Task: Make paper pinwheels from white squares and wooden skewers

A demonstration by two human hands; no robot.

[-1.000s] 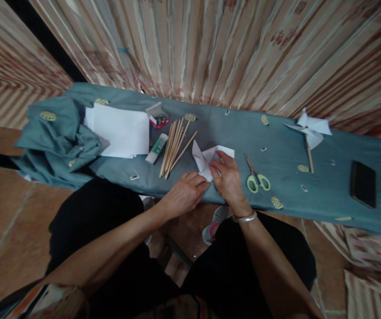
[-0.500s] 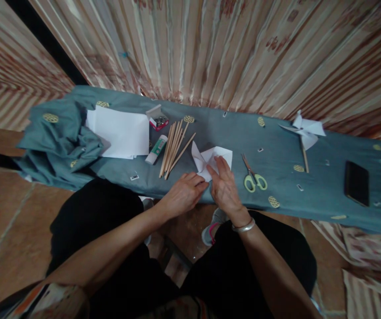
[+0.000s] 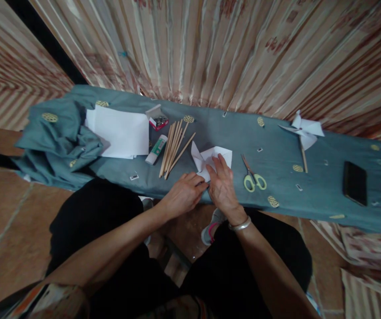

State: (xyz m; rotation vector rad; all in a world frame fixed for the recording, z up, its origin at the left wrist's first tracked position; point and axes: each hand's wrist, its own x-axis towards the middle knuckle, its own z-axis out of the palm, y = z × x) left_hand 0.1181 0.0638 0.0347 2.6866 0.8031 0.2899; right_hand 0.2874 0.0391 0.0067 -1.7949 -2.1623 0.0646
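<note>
Two-handed, working over a blue-green cloth (image 3: 206,122). Seeing it bunching up at the far left, beside a stack of white sheets (image 3: 124,133). Next, seeing an open red-and-white box (image 3: 159,122) of small metal pieces just beside the sheets, then a glue stick (image 3: 156,149) lying aslant next to a bundle of wooden sticks (image 3: 173,148). Pinching, with the nearly closed left hand (image 3: 184,192), the near edge of a folded paper (image 3: 209,155) lying on the cloth between sticks and scissors. Pressing on that paper's right part with the right hand (image 3: 222,184), using loosely spread, extended fingers. Wearing a silver bracelet (image 3: 240,223) on that wrist. Farther right, seeing green-handled scissors (image 3: 254,180), a white paper pinwheel (image 3: 307,128) on a stick, and a dark phone (image 3: 355,184).
</note>
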